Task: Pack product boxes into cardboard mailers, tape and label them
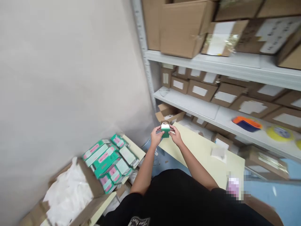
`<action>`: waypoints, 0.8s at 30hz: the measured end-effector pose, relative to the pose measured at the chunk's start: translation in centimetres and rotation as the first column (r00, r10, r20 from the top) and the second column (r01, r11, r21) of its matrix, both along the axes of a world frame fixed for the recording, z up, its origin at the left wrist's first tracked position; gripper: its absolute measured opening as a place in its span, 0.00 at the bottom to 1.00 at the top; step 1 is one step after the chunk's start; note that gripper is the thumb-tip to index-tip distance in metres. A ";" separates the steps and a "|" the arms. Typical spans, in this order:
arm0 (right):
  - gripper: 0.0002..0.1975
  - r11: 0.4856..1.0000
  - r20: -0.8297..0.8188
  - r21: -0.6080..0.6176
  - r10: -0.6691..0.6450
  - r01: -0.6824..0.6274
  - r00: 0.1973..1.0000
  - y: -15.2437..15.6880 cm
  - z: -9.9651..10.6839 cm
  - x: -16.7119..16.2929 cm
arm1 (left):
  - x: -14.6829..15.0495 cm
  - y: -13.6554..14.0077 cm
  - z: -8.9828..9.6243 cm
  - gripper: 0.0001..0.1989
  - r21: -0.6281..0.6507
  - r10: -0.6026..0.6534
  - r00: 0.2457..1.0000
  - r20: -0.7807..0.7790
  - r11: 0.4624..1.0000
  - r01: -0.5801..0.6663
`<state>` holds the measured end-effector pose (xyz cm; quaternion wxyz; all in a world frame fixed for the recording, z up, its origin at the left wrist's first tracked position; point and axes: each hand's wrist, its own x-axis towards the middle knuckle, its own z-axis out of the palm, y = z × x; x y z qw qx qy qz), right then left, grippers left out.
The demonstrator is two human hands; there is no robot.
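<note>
Between my two hands is a small green box (165,133) with a white panel, its top end open and brown inside. Something pale shows in the opening, too small to make out. My left hand (156,137) grips the box's left side, with the thumb on its front face. On the opposite side my right hand (176,137) is closed on the same box, thumb also in front. Both hands are over the far left end of a pale yellow table (195,147). Just beyond them sits an opened cardboard carton (180,116).
At left, several green and pink boxes (105,158) are piled beside a carton (92,179) of white plastic bags (70,191). Metal shelving (195,103) full of cardboard boxes rises ahead and right. A tape roll (279,133) lies on one shelf. Blue floor (169,161) shows between the tables.
</note>
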<state>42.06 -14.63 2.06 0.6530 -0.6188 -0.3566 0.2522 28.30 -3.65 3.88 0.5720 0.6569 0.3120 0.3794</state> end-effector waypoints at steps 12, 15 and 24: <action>0.25 0.798 -0.060 -0.078 -0.602 0.598 0.796 -12.0 -5.2 9.0 | 17.1 -6.4 -4.9 0.22 -0.107 -0.578 0.813 -0.065 0.815 0.570; 0.23 0.746 -0.081 -0.111 -0.665 0.656 0.743 -12.2 -7.0 9.0 | 18.7 -6.0 -6.9 0.21 -0.113 -0.658 0.743 -0.123 0.753 0.648; 0.19 0.706 -0.258 -0.215 -0.707 0.675 0.658 -10.6 -13.0 7.0 | 19.2 -5.1 -14.9 0.34 -0.344 -0.753 0.639 -0.158 0.649 0.679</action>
